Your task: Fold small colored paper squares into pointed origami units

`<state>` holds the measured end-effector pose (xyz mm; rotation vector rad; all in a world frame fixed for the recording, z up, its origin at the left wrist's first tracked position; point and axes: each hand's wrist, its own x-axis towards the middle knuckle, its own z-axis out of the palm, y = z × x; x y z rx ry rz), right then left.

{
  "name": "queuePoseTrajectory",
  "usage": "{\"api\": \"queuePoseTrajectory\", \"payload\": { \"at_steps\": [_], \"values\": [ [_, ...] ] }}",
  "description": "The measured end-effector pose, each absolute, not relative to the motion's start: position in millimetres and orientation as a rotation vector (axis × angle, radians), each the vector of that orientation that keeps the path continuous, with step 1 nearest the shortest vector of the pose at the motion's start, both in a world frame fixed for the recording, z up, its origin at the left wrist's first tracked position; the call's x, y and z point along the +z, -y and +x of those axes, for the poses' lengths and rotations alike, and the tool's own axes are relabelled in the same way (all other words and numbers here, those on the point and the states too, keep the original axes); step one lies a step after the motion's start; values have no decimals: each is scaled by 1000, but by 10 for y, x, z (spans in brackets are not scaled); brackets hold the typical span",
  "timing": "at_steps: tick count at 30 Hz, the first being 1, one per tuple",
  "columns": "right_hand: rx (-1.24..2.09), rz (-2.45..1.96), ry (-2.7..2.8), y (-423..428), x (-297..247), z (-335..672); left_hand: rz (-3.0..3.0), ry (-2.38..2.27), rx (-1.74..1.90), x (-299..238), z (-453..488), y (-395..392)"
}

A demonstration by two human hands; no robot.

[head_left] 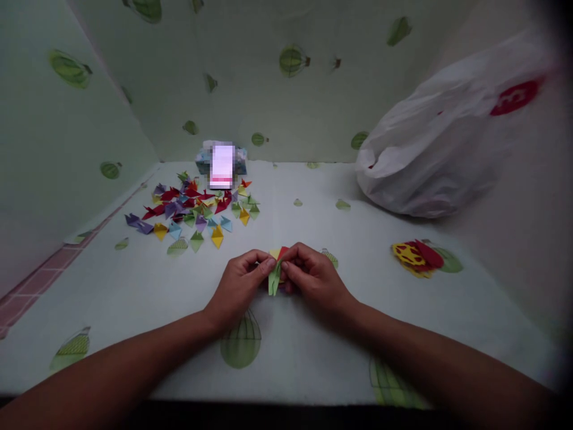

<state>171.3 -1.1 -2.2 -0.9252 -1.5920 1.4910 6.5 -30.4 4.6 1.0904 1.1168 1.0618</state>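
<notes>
Near the middle of the table, both hands pinch a small cluster of folded origami paper (274,279). Its lower part is light green with two narrow points, and yellow and red paper shows at the top. My left hand (242,280) grips the left side between thumb and fingers. On the right side, the thumb and bent fingers of my right hand (313,278) press the paper. My fingers hide part of the cluster, so how its pieces join cannot be made out. Beyond my left hand lies a loose pile of small folded paper pieces (197,240) in several colours.
A phone-like lit screen (222,164), blurred out, leans on a box-like thing at the back. A white plastic bag (416,161) bulges at the right. Yellow and red cut-out shapes (409,255) lie to the right. Balloon-patterned walls (246,77) enclose the back and left.
</notes>
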Motion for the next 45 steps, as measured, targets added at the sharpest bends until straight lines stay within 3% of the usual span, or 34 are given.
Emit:
{"api": "queuePoseTrajectory", "payload": {
  "at_steps": [45],
  "values": [
    [1601, -935, 1521, 24, 25, 1707, 1339, -1298, 1055, 56, 58, 296]
  ]
}}
